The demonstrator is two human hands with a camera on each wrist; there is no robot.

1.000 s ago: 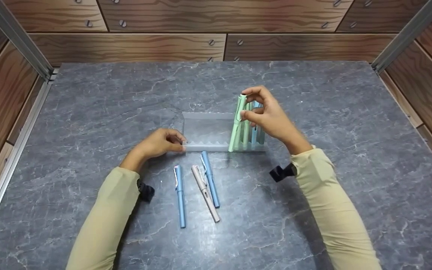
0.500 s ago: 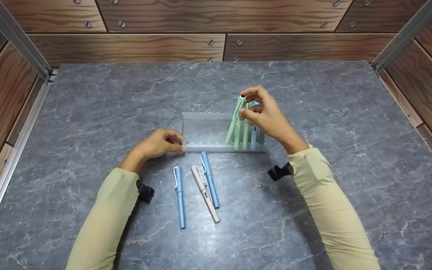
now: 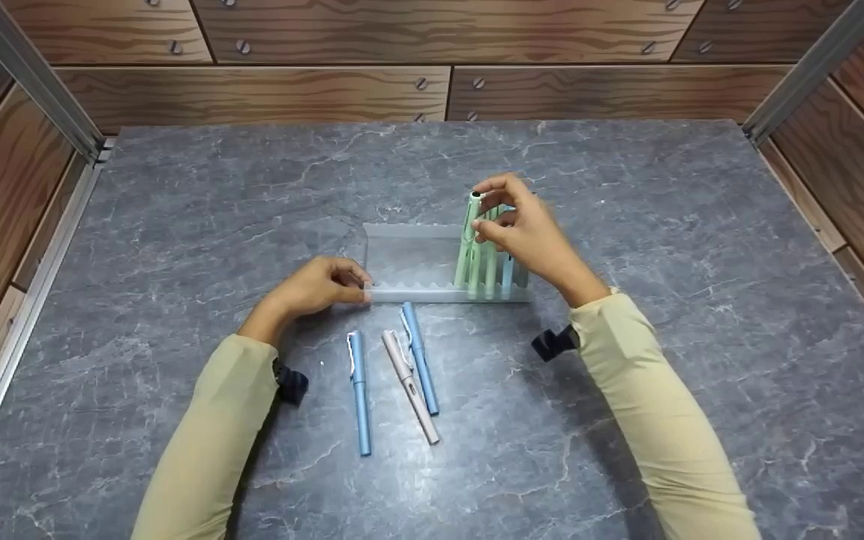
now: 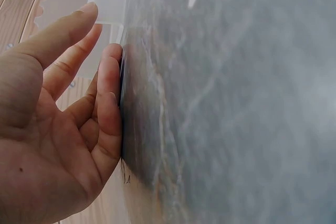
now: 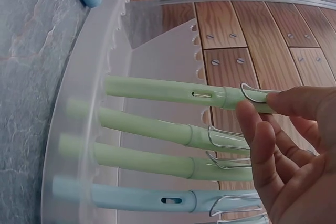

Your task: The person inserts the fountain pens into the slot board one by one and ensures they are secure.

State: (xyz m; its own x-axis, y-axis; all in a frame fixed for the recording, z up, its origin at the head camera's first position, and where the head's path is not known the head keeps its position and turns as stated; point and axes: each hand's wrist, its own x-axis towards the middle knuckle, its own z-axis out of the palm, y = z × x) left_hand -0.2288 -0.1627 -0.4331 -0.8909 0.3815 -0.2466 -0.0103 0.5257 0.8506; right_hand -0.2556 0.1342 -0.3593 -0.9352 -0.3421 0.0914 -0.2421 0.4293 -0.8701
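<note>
My right hand (image 3: 526, 229) pinches a light green pen (image 5: 163, 90) near its clip end, between thumb and fingers. The pen leans over a frosted clear pen rack (image 3: 417, 295), its lower end at the notched front wall in the right wrist view. Beside it in the rack lie two more green pens (image 5: 144, 125) and a light blue pen (image 5: 136, 196); another clip shows at the lower edge. My left hand (image 3: 319, 285) pinches the rack's front left corner, thumb in front. In the left wrist view the left hand's lower fingers (image 4: 109, 72) rest along the tabletop.
In front of the rack, two blue pens (image 3: 361, 397) and a grey-beige pen (image 3: 411, 390) lie on the grey marbled table (image 3: 214, 187). Wood-patterned panels (image 3: 252, 94) stand behind and at both sides, with metal posts at the back corners.
The right hand has moved slightly left; the held green pen's lower end has shifted from in front of the rack to its notched front wall. The left hand has stayed put.
</note>
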